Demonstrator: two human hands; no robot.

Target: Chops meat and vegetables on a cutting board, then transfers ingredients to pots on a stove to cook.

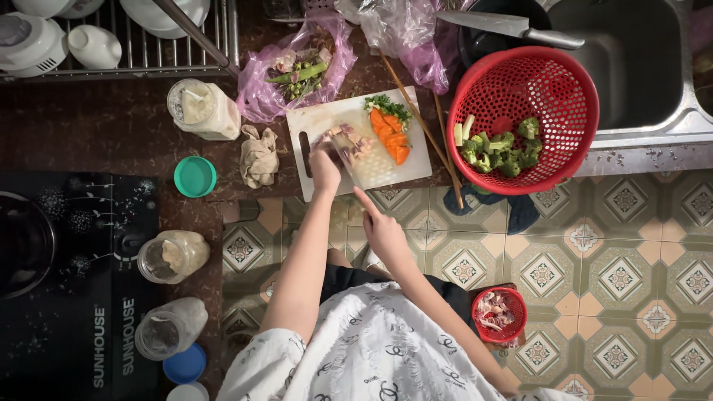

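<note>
A white cutting board (301, 128) lies on the dark counter edge. On it are orange carrot slices (391, 135), chopped greens (387, 104) and pale meat pieces (357, 143). My left hand (324, 168) presses down on the board beside the meat. My right hand (383, 231) grips a knife (346, 160), forefinger stretched along it, with the blurred blade over the board next to my left hand.
A red colander (572, 104) of broccoli (506, 153) sits by the steel sink (631, 59). Chopsticks (416, 111), a bag of green pods (297, 74), jars (200, 110), a teal lid (194, 177), a crumpled cloth (258, 156), a black stove (74, 297), and a small red bowl (497, 313) on tiled floor.
</note>
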